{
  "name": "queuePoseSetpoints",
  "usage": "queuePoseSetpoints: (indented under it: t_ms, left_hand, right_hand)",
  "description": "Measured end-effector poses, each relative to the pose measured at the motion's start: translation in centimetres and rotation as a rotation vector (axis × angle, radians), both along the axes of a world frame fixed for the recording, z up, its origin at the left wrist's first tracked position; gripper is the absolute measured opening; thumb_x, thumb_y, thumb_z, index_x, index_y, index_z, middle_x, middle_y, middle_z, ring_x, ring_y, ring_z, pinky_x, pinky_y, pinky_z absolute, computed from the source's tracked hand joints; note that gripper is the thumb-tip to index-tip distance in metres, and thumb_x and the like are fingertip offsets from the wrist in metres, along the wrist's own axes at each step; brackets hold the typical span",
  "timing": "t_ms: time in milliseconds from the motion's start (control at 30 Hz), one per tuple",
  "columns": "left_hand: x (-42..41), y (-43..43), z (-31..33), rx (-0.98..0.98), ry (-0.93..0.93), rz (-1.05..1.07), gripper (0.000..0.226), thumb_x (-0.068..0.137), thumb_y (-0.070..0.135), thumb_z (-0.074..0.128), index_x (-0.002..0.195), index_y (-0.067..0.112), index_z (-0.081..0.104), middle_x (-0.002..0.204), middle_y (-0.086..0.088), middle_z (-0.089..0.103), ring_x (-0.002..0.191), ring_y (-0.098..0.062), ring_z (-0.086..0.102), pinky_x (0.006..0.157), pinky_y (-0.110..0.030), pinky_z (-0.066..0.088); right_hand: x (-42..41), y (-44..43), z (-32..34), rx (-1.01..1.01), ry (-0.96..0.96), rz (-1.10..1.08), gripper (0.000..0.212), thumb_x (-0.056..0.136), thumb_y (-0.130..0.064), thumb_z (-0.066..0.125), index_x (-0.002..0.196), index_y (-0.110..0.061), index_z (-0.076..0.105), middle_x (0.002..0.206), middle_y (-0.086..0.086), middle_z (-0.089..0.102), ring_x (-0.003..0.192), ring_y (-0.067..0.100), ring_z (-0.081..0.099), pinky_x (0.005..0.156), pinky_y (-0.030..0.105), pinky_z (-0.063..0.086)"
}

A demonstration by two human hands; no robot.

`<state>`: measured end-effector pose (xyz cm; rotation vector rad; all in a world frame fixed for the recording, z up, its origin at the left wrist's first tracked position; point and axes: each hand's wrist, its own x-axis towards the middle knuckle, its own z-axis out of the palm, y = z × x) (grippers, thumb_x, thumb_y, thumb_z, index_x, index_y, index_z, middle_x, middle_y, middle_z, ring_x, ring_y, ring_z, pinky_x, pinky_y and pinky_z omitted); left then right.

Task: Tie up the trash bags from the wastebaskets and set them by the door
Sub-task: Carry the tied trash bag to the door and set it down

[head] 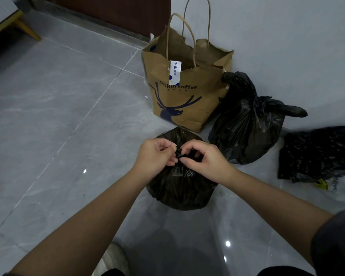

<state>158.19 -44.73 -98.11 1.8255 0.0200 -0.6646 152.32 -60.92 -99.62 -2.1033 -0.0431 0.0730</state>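
Observation:
A black trash bag (180,193) sits on the grey tiled floor in front of me, its top gathered into a small knot. My left hand (154,155) and my right hand (204,159) both pinch the twisted plastic at that knot, fingers closed on it. Behind it to the right, a second black trash bag (247,126) stands tied, its two ears sticking out. Another crumpled black bag (317,154) lies further right on the floor.
A brown paper coffee bag (185,90) with handles stands against the pale wall (287,36). A dark wooden door (112,10) is at the back. A wooden furniture leg (26,29) shows at top left. My shoe (113,259) is below the bag.

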Motion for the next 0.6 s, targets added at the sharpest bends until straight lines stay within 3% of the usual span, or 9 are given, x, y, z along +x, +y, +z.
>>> queuePoseSetpoints:
  t_ms: [133,300,467,600]
  left_hand:
    - [0.2,0.2,0.5,0.072,-0.074,-0.073,0.01,0.09,0.009,0.059,0.084,0.012,0.067,0.067,-0.003,0.064,0.055,-0.008,0.063,0.056,-0.021,0.056]
    - [0.0,0.3,1.5,0.102,-0.121,-0.083,0.014,0.09,0.01,0.059,0.081,0.017,0.067,0.069,-0.002,0.064,0.056,-0.006,0.06,0.053,-0.018,0.053]
    - [-0.2,0.9,3.8,0.14,-0.351,-0.133,0.012,0.086,0.012,0.063,0.079,0.021,0.069,0.074,0.006,0.065,0.066,-0.008,0.061,0.062,-0.023,0.053]
    - [-0.5,1.0,5.7,0.094,-0.41,-0.185,0.018,0.085,0.011,0.064,0.076,0.026,0.067,0.071,0.004,0.065,0.064,-0.011,0.062,0.064,-0.031,0.055]
  right_hand:
    - [0.2,0.7,-0.1,0.013,0.04,-0.12,0.018,0.073,-0.023,0.078,0.081,-0.021,0.062,0.083,-0.005,0.066,0.074,-0.001,0.057,0.065,0.013,0.041]
    - [0.5,1.4,-0.2,0.053,0.108,-0.183,0.025,0.074,-0.023,0.078,0.097,-0.021,0.068,0.084,-0.012,0.066,0.082,0.003,0.061,0.07,0.015,0.043]
    - [0.6,1.0,2.3,0.083,0.053,-0.157,0.013,0.077,-0.016,0.075,0.09,-0.017,0.074,0.077,-0.01,0.068,0.071,-0.001,0.059,0.064,0.01,0.041]
    - [0.0,1.1,3.8,0.097,0.009,-0.158,0.011,0.077,-0.012,0.075,0.088,-0.014,0.073,0.072,-0.007,0.064,0.061,0.001,0.053,0.06,0.011,0.04]
